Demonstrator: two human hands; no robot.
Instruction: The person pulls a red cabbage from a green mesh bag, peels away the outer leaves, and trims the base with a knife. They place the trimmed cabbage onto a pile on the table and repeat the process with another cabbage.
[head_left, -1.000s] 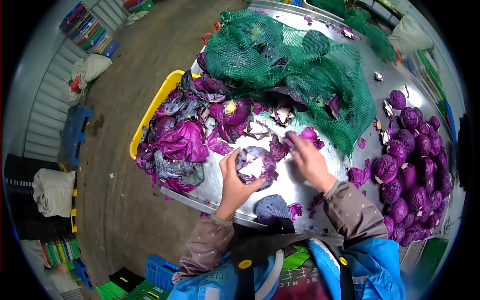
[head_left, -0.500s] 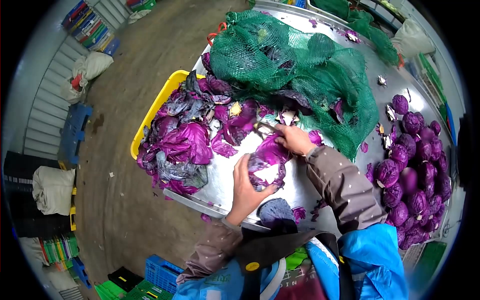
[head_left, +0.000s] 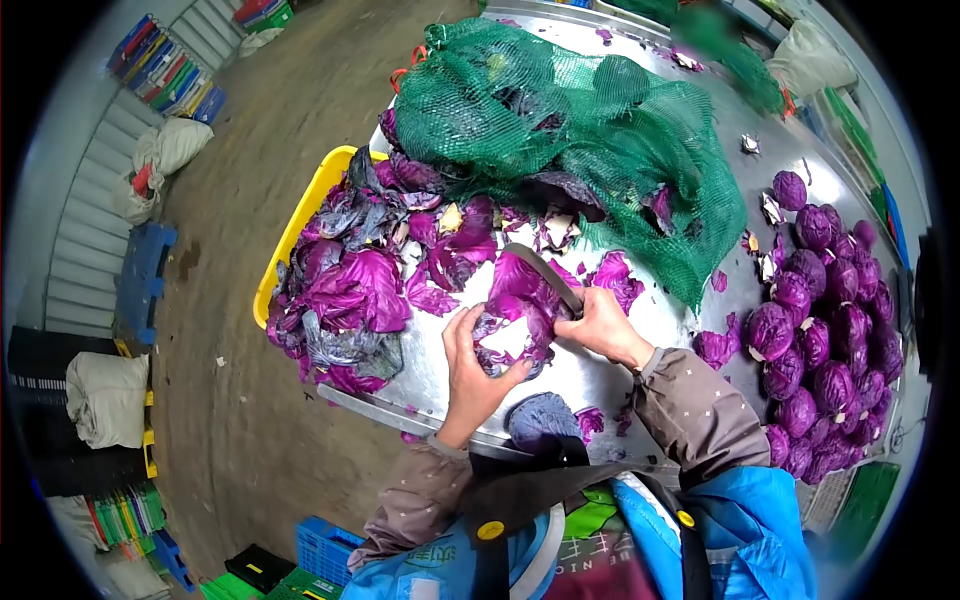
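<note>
A red cabbage [head_left: 512, 335] with a white cut patch facing me is gripped from the left by my left hand [head_left: 475, 365], thumb below and fingers along its side. My right hand [head_left: 603, 328] is wrapped round the handle of a knife [head_left: 545, 268], whose curved blade points up and left over a loosened outer leaf at the top of the cabbage. Closest to my body lies a darker cabbage [head_left: 541, 420] on the metal table [head_left: 425, 352]. Loose purple leaves [head_left: 616, 278] lie beyond my right hand.
Trimmed leaves [head_left: 355, 285] heap over a yellow crate [head_left: 298, 235] on the left. Across the back of the table sprawls a green mesh bag [head_left: 640, 130] with cabbages inside. Many cabbages [head_left: 815, 342] are piled at the right. A blue crate [head_left: 325, 543] stands on the floor below.
My right hand has drawn the knife back to the right, so more of its blade shows. My left hand keeps its hold on the cabbage. The whole view has shifted slightly.
</note>
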